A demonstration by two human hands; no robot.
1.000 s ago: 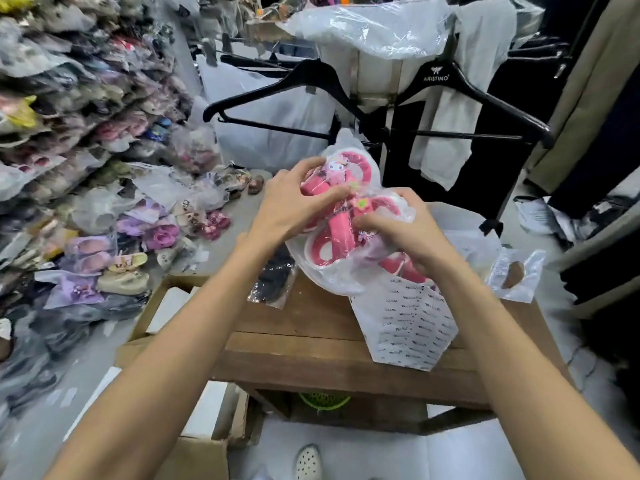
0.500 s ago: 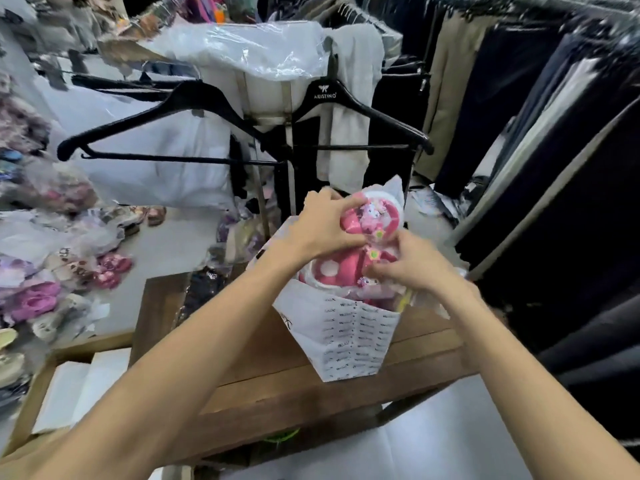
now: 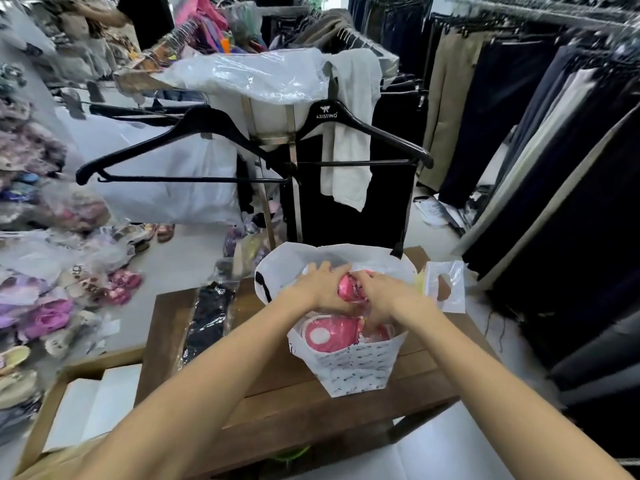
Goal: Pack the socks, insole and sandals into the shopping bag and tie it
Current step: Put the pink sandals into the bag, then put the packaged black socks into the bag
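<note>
A white printed shopping bag (image 3: 356,370) stands open on the wooden table (image 3: 277,407). Pink sandals (image 3: 329,334) wrapped in clear plastic sit low inside its mouth. My left hand (image 3: 320,289) and my right hand (image 3: 381,292) are both inside the bag, closed on the top of the sandal pack. A pack of black socks (image 3: 209,315) in clear plastic lies on the table to the left of the bag. A yellowish flat item, maybe the insole (image 3: 420,282), shows at the bag's right edge.
A small clear handled bag (image 3: 446,285) lies on the table's right side. Black hangers (image 3: 194,157) and a rack with a white cloth stand just behind. Dark trousers hang at right. Children's shoes (image 3: 45,317) lie heaped on the floor at left.
Both hands have lowered the pink sandal pack from above the bag down into its mouth. The view has swung to the right, towards the rack of trousers.
</note>
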